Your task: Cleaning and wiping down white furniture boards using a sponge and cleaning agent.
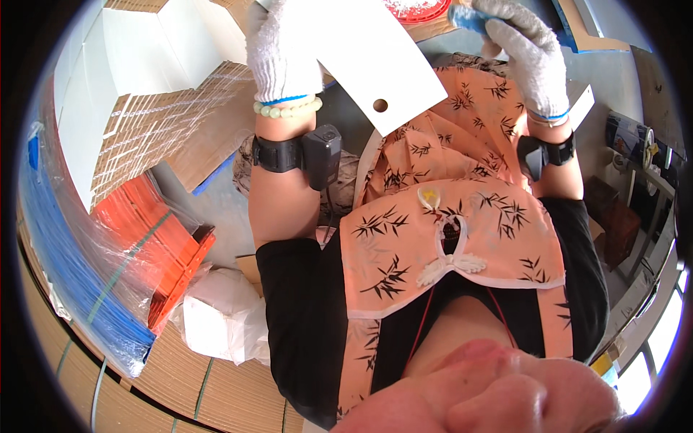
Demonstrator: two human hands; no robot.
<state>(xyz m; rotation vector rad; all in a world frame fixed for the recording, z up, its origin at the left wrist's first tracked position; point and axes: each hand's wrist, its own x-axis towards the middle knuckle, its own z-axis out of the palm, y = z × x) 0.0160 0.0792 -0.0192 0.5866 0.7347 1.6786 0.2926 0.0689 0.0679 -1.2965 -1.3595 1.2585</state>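
Observation:
My left hand [278,54], in a white knit glove, is at the upper left against a flat white panel [404,72]. The panel slants down to the right and has one round hole near its lower corner. The left fingers are mostly cut off by the top edge or lost against the white, but the hand appears closed on the panel. At the upper right my right hand [533,61], gloved too, has its fingers closed around a small blue object [469,19], whose kind I cannot make out. It is held apart from the panel.
Beyond the panel, a red round tray [439,10] holds white scraps. White-faced cardboard sheets [166,43] stand at the upper left. Below them lie plastic-wrapped orange-red panels [130,231], a blue stack [79,260] and a white bag [216,325]. Strapped cardboard [180,375] lies lower left.

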